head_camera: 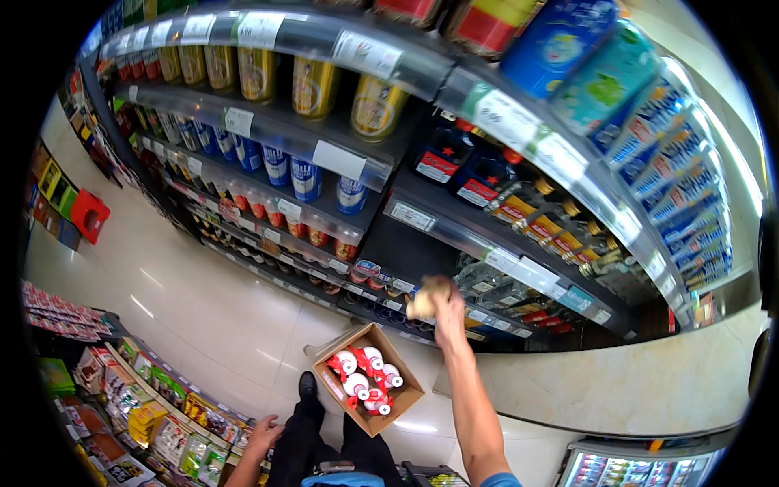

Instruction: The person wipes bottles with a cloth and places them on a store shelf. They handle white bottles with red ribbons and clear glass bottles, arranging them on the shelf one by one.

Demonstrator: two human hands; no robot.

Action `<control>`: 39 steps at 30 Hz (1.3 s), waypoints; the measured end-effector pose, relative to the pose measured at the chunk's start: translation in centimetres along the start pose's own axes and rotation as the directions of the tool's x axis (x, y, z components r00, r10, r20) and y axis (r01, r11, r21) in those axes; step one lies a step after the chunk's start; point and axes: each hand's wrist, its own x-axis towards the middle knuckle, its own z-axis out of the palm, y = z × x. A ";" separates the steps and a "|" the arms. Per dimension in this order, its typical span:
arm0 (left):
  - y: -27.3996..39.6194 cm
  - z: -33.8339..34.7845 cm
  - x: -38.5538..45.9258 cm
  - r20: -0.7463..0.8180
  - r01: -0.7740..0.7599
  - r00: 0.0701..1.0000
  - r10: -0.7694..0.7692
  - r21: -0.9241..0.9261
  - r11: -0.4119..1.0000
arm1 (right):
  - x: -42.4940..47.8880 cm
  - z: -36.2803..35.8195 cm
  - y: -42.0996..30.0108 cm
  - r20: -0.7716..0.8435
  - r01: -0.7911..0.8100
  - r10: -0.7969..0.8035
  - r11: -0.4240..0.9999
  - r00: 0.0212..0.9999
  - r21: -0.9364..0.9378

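Note:
My right hand [448, 310] reaches out to the shelf front and grips a blurred cream-and-brown item [422, 303], perhaps a cloth; blur hides its exact kind. Behind it is the dark bare part of a shelf board [405, 246], beside clear glass bottles [484, 277]. Low in the picture, my left hand [265, 433] hangs by my leg near the snack rack, with nothing in it and its fingers apart. Before my feet an open cardboard box [400, 358] holds several white bottles [355, 385] with red ribbons on their necks.
Gold cans [256, 73], blue-and-white cans [306, 178] and dark red-labelled bottles [476, 182] fill the shelves. Overhanging price rails [462, 91] jut out above. Snack packets [146, 423] stand at left, a stone-look counter [608, 377] at right, a lit display case [639, 469] at lower right.

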 end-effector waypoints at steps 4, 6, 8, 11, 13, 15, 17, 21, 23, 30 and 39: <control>-6.1 -1.0 -1.7 -0.092 0.126 0.985 -0.148 -0.212 0.969 | 11.0 -0.3 2.9 0.241 0.334 -0.246 0.484 0.939 -0.809; -8.9 -1.7 -2.0 -0.100 0.155 0.978 -0.183 -0.236 0.959 | 14.5 -5.0 10.2 0.542 0.528 -0.278 -0.131 0.793 -0.839; -12.1 -0.8 -4.9 -0.165 0.237 0.941 -0.296 -0.303 0.923 | 15.4 -2.3 12.8 0.569 0.604 -0.294 0.037 0.768 -0.796; -18.0 0.3 -6.1 -0.169 0.435 0.818 -0.550 -0.445 0.783 | 18.4 -3.1 13.7 0.536 0.558 -0.293 -0.006 0.792 -0.830; -23.1 0.4 -6.1 -0.091 0.549 0.787 -0.610 -0.348 0.760 | 21.6 -5.9 12.9 0.456 0.428 -0.220 -0.167 0.862 -0.888; -26.7 1.8 -6.7 -0.098 0.648 0.653 -0.751 -0.441 0.621 | 24.2 -4.9 11.2 0.234 0.222 -0.038 -0.198 0.972 -0.955; -26.1 3.5 -9.8 -0.015 0.478 0.834 -0.552 -0.480 0.735 | 25.2 -2.4 10.6 0.101 0.084 -0.062 -0.230 0.993 -0.970; -21.3 5.7 -13.3 0.004 0.386 0.892 -0.451 -0.525 0.759 | 26.2 -0.5 9.9 -0.091 -0.115 -0.165 -0.143 0.982 -0.983; -22.1 6.2 -13.3 -0.010 0.334 0.910 -0.414 -0.571 0.750 | 26.9 -0.3 9.6 -0.076 -0.087 -0.054 -0.236 0.996 -0.968; -21.0 6.7 -12.0 -0.020 0.315 0.928 -0.373 -0.492 0.811 | 22.8 1.8 13.4 0.495 0.624 -0.449 0.202 0.744 -0.755; -20.2 4.2 -9.6 -0.017 0.322 0.923 -0.384 -0.507 0.799 | 30.4 -5.4 17.3 0.426 0.206 -0.497 -0.436 0.756 -0.876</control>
